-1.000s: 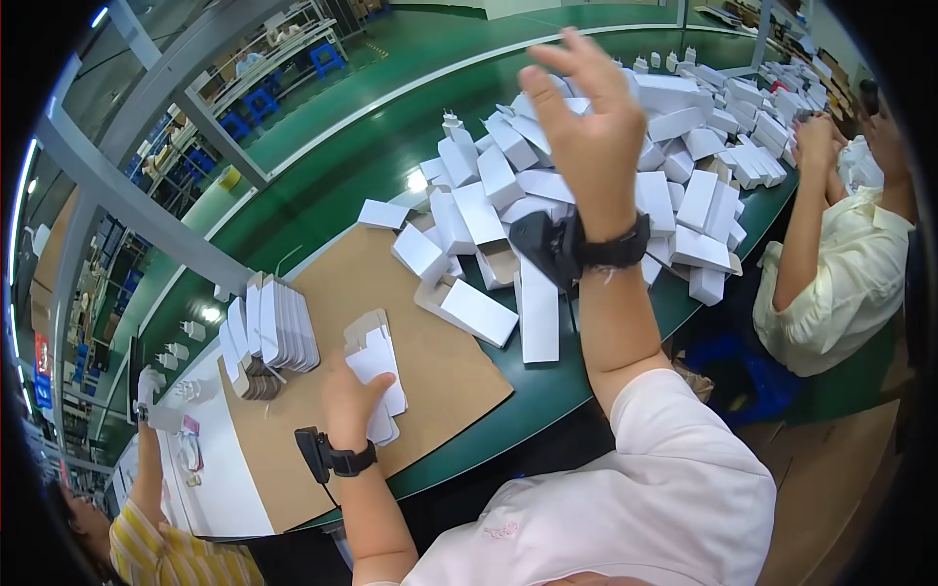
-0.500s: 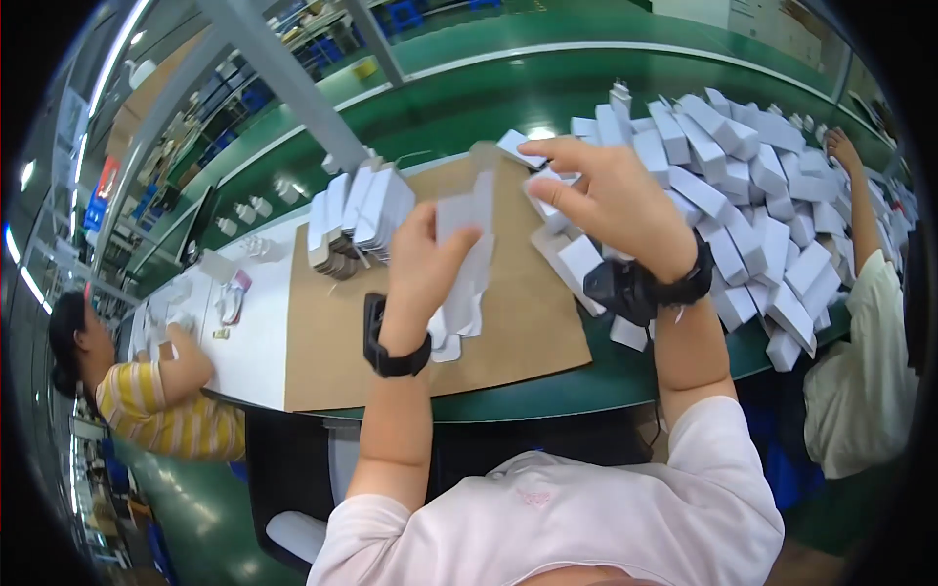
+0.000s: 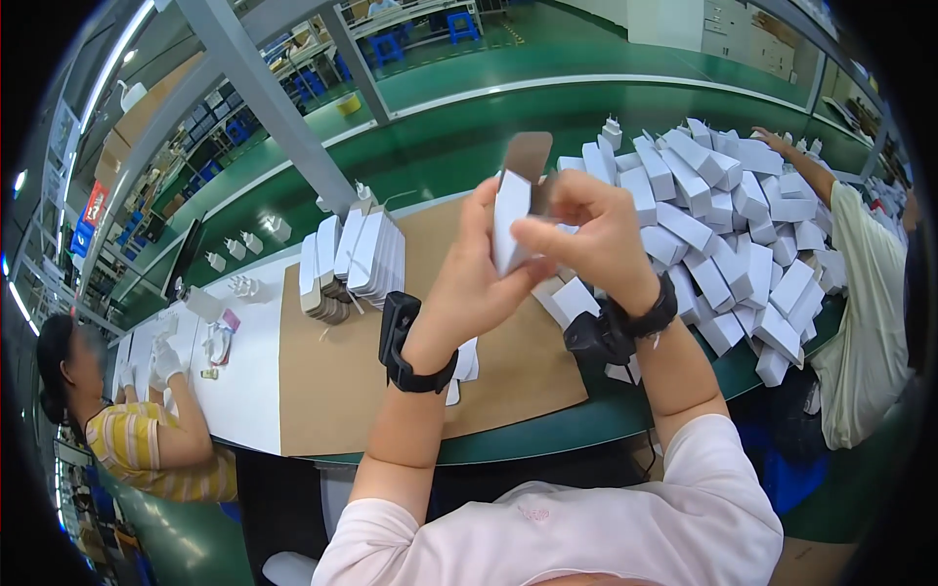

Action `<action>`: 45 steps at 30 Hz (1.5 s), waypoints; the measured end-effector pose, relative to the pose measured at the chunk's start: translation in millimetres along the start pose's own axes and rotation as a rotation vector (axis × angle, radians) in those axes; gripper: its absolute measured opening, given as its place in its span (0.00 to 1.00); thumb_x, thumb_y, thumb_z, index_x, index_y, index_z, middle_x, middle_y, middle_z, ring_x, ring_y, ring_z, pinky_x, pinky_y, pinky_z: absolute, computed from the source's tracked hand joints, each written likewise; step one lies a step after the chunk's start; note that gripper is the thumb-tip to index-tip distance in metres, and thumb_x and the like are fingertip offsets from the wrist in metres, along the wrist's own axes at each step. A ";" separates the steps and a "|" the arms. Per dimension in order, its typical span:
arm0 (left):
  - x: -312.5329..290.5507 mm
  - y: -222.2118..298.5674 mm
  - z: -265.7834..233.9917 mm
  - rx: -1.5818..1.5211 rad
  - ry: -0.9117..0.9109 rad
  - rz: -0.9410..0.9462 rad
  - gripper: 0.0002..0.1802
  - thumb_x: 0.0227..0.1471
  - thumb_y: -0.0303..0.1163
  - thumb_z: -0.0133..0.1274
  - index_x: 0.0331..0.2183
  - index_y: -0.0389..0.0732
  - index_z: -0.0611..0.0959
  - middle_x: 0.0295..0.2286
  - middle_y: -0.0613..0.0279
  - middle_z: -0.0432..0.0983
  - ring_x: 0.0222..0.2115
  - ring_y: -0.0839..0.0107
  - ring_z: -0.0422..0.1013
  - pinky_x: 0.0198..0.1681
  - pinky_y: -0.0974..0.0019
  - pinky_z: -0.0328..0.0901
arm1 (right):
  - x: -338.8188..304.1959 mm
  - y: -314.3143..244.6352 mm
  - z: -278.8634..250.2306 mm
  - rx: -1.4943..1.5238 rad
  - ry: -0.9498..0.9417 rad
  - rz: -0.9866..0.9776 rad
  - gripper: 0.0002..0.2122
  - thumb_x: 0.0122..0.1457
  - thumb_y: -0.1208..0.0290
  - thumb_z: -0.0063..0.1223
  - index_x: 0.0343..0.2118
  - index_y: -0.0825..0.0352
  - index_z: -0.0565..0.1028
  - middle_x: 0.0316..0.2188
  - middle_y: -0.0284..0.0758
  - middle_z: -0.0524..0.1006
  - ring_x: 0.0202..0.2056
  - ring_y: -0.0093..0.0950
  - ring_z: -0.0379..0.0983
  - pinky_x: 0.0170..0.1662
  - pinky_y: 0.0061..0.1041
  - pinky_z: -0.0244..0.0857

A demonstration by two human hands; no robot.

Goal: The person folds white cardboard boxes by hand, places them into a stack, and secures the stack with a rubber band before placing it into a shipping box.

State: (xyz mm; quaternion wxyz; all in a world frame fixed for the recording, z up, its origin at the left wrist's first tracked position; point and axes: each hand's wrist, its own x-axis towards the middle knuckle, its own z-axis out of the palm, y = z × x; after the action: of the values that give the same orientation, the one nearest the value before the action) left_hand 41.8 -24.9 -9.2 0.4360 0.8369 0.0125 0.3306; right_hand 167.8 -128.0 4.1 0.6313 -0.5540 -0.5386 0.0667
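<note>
A small white carton [image 3: 508,222] stands roughly upright between my hands, with one brownish end flap raised at its top. My left hand [image 3: 467,278] is closed round its left side and bottom. The fingers of my right hand [image 3: 591,230] are curled against its right side, with the thumb pressed on the front; those fingertips are slightly blurred. Beneath my hands, flat white cartons [image 3: 467,363] lie on a brown cardboard sheet [image 3: 508,405], partly hidden by my left wrist.
Bundled stacks of flat cartons [image 3: 376,259] stand at the sheet's back left. A large heap of white boxes [image 3: 728,225] covers the right side. A co-worker in yellow stripes [image 3: 147,439] works at far left; another person's arm [image 3: 801,161] reaches over the heap.
My hands have come together above the sheet. The flat carton in my left hand is now opened into a box, and my right hand has closed on it.
</note>
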 end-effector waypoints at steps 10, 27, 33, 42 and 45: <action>-2.8 8.8 -0.6 -0.258 0.066 -0.037 0.35 0.51 0.32 0.51 0.54 0.46 0.49 0.39 0.53 0.67 0.37 0.64 0.69 0.38 0.64 0.65 | 1.5 -6.3 19.2 0.460 0.115 0.084 0.08 0.51 0.73 0.58 0.32 0.70 0.72 0.30 0.33 0.75 0.28 0.18 0.69 0.31 0.15 0.64; -30.7 10.1 -28.3 -0.504 -0.107 -0.222 0.36 0.53 0.35 0.48 0.53 0.46 0.42 0.38 0.54 0.67 0.31 0.67 0.72 0.32 0.66 0.68 | -12.2 -11.6 25.6 0.328 -0.089 -0.068 0.10 0.56 0.73 0.50 0.38 0.73 0.75 0.38 0.42 0.76 0.41 0.27 0.73 0.41 0.20 0.67; -35.1 3.3 -33.8 -0.388 -0.164 -0.189 0.43 0.51 0.33 0.51 0.54 0.46 0.37 0.36 0.52 0.70 0.33 0.65 0.72 0.36 0.64 0.67 | -1.5 -10.2 14.1 0.345 -0.199 0.141 0.11 0.53 0.75 0.52 0.39 0.72 0.76 0.34 0.38 0.78 0.34 0.23 0.74 0.38 0.19 0.67; -38.5 4.2 -42.4 -0.304 -0.167 -0.190 0.43 0.51 0.32 0.51 0.55 0.44 0.38 0.36 0.52 0.71 0.34 0.66 0.71 0.38 0.65 0.65 | -0.2 -9.8 18.0 0.352 -0.264 0.065 0.09 0.52 0.75 0.52 0.34 0.73 0.78 0.36 0.43 0.77 0.34 0.25 0.74 0.37 0.19 0.67; -40.2 -0.3 -39.7 -0.111 -0.163 -0.101 0.43 0.51 0.32 0.52 0.55 0.42 0.39 0.38 0.52 0.69 0.36 0.67 0.70 0.40 0.66 0.64 | -0.2 -2.6 13.5 0.258 -0.361 -0.024 0.06 0.50 0.77 0.55 0.29 0.73 0.78 0.37 0.44 0.77 0.34 0.24 0.74 0.36 0.19 0.67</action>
State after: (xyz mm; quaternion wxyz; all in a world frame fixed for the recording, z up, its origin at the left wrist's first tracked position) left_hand -11.9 -8.4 -15.3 0.4975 0.8338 0.0010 0.2393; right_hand 156.2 -120.6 3.3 0.5910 -0.4411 -0.6365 0.2258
